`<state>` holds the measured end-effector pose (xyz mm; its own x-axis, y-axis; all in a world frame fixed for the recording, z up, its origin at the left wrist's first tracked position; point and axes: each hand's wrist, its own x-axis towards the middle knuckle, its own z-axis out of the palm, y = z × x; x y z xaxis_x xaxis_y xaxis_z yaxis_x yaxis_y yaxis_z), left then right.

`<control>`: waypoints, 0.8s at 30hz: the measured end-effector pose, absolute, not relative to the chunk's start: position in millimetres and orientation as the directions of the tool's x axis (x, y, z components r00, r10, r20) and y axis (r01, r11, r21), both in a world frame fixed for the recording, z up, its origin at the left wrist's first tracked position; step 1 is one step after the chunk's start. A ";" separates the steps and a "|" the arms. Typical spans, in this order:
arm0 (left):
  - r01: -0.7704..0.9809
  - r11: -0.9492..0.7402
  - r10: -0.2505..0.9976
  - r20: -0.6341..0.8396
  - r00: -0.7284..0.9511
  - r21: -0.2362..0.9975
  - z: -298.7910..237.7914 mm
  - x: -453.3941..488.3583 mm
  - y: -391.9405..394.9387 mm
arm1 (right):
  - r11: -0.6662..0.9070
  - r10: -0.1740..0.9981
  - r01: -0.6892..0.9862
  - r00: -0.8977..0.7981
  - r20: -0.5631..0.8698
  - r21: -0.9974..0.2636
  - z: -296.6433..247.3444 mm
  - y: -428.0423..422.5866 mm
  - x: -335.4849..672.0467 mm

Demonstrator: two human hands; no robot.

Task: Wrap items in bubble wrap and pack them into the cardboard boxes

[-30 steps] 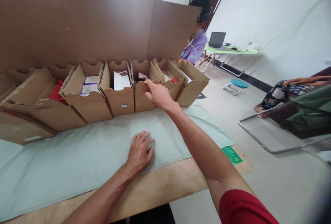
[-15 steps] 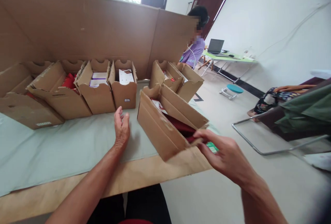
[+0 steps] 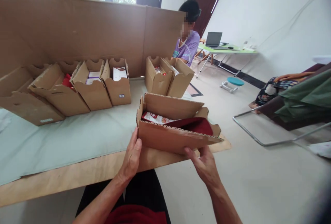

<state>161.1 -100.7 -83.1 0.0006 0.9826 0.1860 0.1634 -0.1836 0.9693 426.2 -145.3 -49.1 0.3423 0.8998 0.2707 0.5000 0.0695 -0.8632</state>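
Note:
A cardboard box [image 3: 165, 137] with an open top is held at the near edge of the table, turned lengthwise across my view. My left hand [image 3: 132, 158] presses against its left end, thumb on the near side. At the lower right, my right hand [image 3: 203, 163] grips the box from below, thumb on the near wall and fingers underneath, partly hidden. Inside the box lie a dark red item [image 3: 196, 126] and a white and red printed packet [image 3: 156, 117].
Several cardboard boxes [image 3: 117, 91] stand in a row at the back left, two more [image 3: 159, 79] farther right. A tall cardboard panel [image 3: 103, 34] rises behind them. Beyond it sits a person in purple [image 3: 190, 46]. A teal stool [image 3: 234, 81] and a metal-framed chair [image 3: 248, 139] are at right.
The box has swung round from pointing toward me to lying crosswise. My left hand has come onto its left end; my right hand has shifted from the near rim to underneath.

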 end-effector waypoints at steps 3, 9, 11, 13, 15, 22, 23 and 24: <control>0.114 -0.133 0.979 0.149 -0.140 0.984 -74.3 147.0 -101.6 | 0.164 0.906 0.489 0.268 0.326 -0.857 -29.2 -120.4 399.2; 0.095 -0.275 0.893 0.291 -0.342 0.957 -24.2 123.0 -90.3 | 0.351 0.920 0.364 0.037 0.390 -0.863 9.7 -66.9 363.6; 0.089 -0.276 0.901 0.290 -0.322 0.957 -19.6 127.5 -92.5 | 0.359 0.914 0.342 0.061 0.402 -0.868 9.6 -59.7 369.3; 0.064 -0.239 0.927 0.248 -0.282 0.969 -24.7 131.3 -98.8 | 0.346 0.910 0.350 0.099 0.402 -0.870 5.2 -59.7 376.9; 0.024 -0.206 0.938 0.205 -0.279 0.978 -34.4 129.4 -106.1 | 0.338 0.916 0.359 0.084 0.391 -0.870 0.7 -62.3 377.6; -0.026 -0.288 0.879 0.254 -0.404 0.957 -41.7 99.4 -102.8 | 0.402 0.912 0.357 -0.075 0.403 -0.843 1.4 -46.5 334.2; -0.025 -0.287 0.887 0.256 -0.384 0.958 -40.4 97.2 -99.9 | 0.398 0.911 0.381 -0.060 0.407 -0.835 0.0 -46.7 332.2; -0.027 -0.281 0.898 0.253 -0.361 0.959 -39.9 95.2 -97.2 | 0.392 0.911 0.408 -0.045 0.410 -0.825 -3.1 -49.6 332.2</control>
<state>95.2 -97.2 -39.9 -0.3609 0.8977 0.2528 -0.0271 -0.2810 0.9593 332.2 -49.6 -3.1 -0.0454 0.9108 0.4104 0.4081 0.3919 -0.8245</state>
